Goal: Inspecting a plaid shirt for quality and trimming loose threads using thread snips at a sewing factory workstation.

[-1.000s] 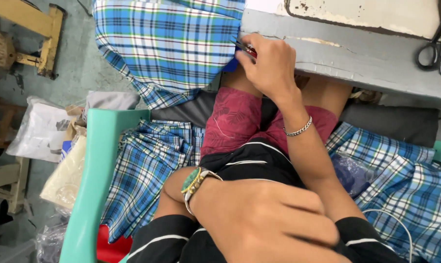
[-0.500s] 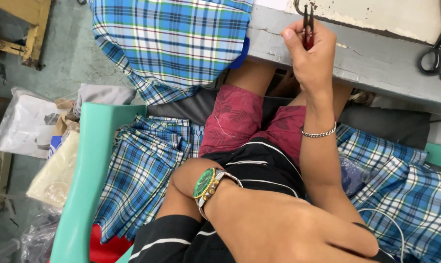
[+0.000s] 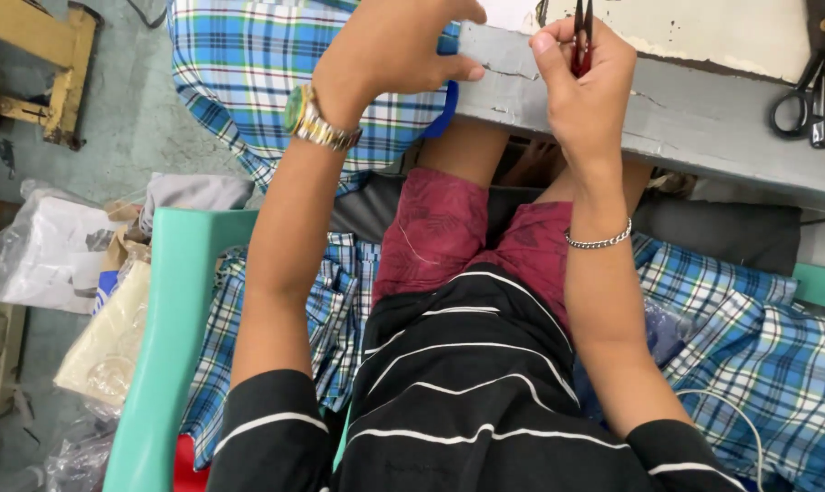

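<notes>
Nearest the camera, at the bottom of the frame, sat the person's black striped shirt (image 3: 467, 401) and dark red shorts (image 3: 449, 232), with a mint-green plastic chair (image 3: 162, 364) at lower left and more blue plaid cloth (image 3: 750, 346) heaped at lower right. Both forearms rose from there toward the top edge. The right hand (image 3: 587, 91), a silver bracelet (image 3: 599, 240) on its wrist, was closed in a narrow pinch around a small pair of thread snips (image 3: 581, 36) at top centre, just above the grey table edge (image 3: 704, 137). The snips stood nearly upright in the picture, long axis running bottom to top, the dark blades pointing up and away from the person and a reddish part tucked between the fingers. They looked light, stiff and sharp at the tip, so the springy body low down, where the fingers sat, seemed the sound place to hold. The left hand (image 3: 403, 46), with a gold watch with a green face (image 3: 314, 117), was curled over the hanging blue plaid fabric (image 3: 248, 82) at upper left, thumb and fingers pressing it against the table corner; the cloth looked soft, light and limp, best taken by pinching a fold near its edge. Farther off, large black scissors (image 3: 809, 96) lay on the table at upper right, well apart from both hands.
</notes>
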